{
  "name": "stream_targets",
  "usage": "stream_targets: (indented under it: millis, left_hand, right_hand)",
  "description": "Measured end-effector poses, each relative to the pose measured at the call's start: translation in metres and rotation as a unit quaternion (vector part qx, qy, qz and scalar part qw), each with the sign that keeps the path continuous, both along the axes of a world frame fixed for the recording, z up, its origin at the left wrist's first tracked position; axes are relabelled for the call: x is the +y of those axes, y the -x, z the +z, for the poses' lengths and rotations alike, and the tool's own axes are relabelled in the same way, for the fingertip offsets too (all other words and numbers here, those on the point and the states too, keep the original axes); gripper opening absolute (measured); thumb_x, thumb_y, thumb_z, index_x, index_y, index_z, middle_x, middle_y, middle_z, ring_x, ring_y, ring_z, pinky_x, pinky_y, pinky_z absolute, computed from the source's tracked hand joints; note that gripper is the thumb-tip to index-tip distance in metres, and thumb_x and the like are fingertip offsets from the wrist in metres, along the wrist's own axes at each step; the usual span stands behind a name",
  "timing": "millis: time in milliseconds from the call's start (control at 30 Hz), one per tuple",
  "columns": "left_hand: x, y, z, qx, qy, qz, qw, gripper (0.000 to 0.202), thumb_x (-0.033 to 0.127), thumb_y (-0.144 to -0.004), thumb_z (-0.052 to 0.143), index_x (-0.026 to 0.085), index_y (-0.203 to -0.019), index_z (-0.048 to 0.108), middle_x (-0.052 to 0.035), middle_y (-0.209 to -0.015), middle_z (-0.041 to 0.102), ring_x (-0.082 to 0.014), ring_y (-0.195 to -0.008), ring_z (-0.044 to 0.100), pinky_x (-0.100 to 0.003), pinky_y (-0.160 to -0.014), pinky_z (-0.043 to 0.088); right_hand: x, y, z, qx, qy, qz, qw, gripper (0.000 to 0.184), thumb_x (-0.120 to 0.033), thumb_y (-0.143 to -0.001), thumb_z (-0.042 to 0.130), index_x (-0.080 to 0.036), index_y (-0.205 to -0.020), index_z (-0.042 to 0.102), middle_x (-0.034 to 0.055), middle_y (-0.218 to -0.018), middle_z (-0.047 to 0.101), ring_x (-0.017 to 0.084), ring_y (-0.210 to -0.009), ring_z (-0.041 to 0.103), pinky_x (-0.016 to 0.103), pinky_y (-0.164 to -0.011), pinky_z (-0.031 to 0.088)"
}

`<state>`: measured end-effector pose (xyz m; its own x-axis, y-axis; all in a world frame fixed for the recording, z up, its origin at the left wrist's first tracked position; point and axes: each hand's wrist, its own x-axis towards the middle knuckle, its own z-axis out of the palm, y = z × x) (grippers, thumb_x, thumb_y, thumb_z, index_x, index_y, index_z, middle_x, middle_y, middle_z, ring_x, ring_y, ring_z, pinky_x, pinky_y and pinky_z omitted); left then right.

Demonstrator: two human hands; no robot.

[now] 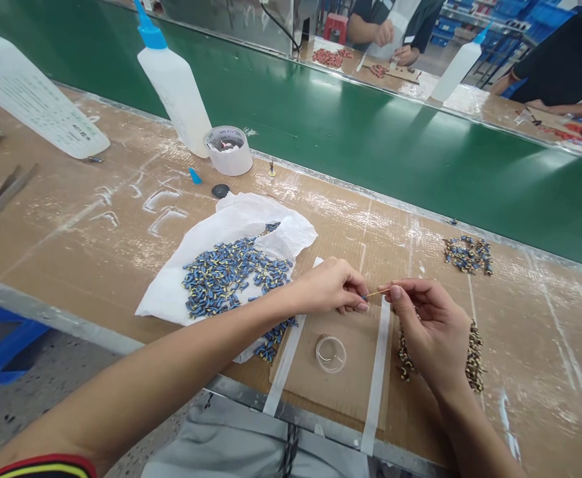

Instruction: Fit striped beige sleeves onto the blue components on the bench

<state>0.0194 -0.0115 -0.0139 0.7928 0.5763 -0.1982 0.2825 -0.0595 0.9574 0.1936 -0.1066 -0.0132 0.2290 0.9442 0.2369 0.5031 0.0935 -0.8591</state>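
Left hand [338, 287] and right hand [433, 332], both pinching, nearly meet, forearms [171, 368] slanting inward.

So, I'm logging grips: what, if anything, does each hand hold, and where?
Left hand: small blue piece, exact spot unclear. Right hand: thin stick, toward its right end.

You're in a factory workshop: a green conveyor [331, 156] divides the benches [86, 239] (two co-workers [560, 70] opposite), blue bins [553, 14] behind.
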Motion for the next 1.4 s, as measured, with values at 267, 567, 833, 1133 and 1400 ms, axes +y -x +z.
stream_targets:
  millis: [267, 567, 833, 1133, 1400]
  left_hand:
    - [0.0, 0.001, -0.002, -0.005, -0.004, -0.006, 1.0, 0.011, 0.023, -0.076, 0.07, 0.013, -0.079, 0.07, 0.001, -0.059, 0.062, -0.0101, -0.054, 0.06, -0.02, -0.053, 0.044]
    - [0.001, 0.002, -0.006, -0.019, -0.021, -0.019, 0.999, 0.011, 0.023, -0.078, 0.069, 0.013, -0.081, 0.07, -0.001, -0.064, 0.065, -0.0106, -0.055, 0.06, -0.02, -0.053, 0.045]
    - [0.002, 0.002, -0.004, -0.016, -0.05, -0.023, 0.998, 0.012, 0.023, -0.077, 0.069, 0.013, -0.083, 0.072, 0.0015, -0.059, 0.062, -0.0093, -0.055, 0.056, -0.019, -0.053, 0.039]
    - [0.003, 0.002, -0.003, -0.026, -0.065, -0.006, 0.998, 0.012, 0.016, -0.079, 0.061, 0.014, -0.088, 0.068, -0.0006, -0.072, 0.066, -0.0104, -0.065, 0.057, -0.021, -0.061, 0.042]
    - [0.003, 0.002, 0.002, -0.049, -0.003, 0.04, 0.998, 0.009, 0.021, -0.079, 0.063, 0.014, -0.078, 0.058, 0.0027, -0.065, 0.058, -0.0087, -0.059, 0.052, -0.02, -0.055, 0.04]
  right_hand:
    - [0.0, -0.001, 0.005, -0.089, -0.037, 0.017, 0.995, 0.005, -0.026, -0.088, 0.064, -0.022, -0.091, 0.066, 0.0038, -0.087, 0.074, 0.018, -0.078, 0.068, 0.032, -0.072, 0.052]
    - [-0.001, 0.002, 0.005, -0.069, -0.04, 0.037, 0.996, 0.004, -0.024, -0.088, 0.064, -0.022, -0.09, 0.066, 0.0039, -0.085, 0.073, 0.019, -0.078, 0.068, 0.033, -0.072, 0.052]
    - [-0.004, -0.008, 0.023, 0.111, 0.007, 0.102, 0.989, 0.003, -0.024, -0.089, 0.063, -0.023, -0.088, 0.065, 0.0054, -0.087, 0.071, 0.019, -0.082, 0.067, 0.032, -0.071, 0.054]
    - [-0.006, 0.02, 0.024, -0.012, 0.049, 0.384, 0.922, 0.011, -0.016, -0.09, 0.06, -0.022, -0.089, 0.069, 0.004, -0.101, 0.064, 0.016, -0.094, 0.061, 0.033, -0.085, 0.049]
    - [-0.003, 0.019, 0.022, -0.025, 0.051, 0.371, 0.927, 0.025, -0.024, -0.092, 0.058, -0.026, -0.116, 0.065, 0.006, -0.109, 0.067, 0.019, -0.101, 0.062, 0.037, -0.088, 0.05]
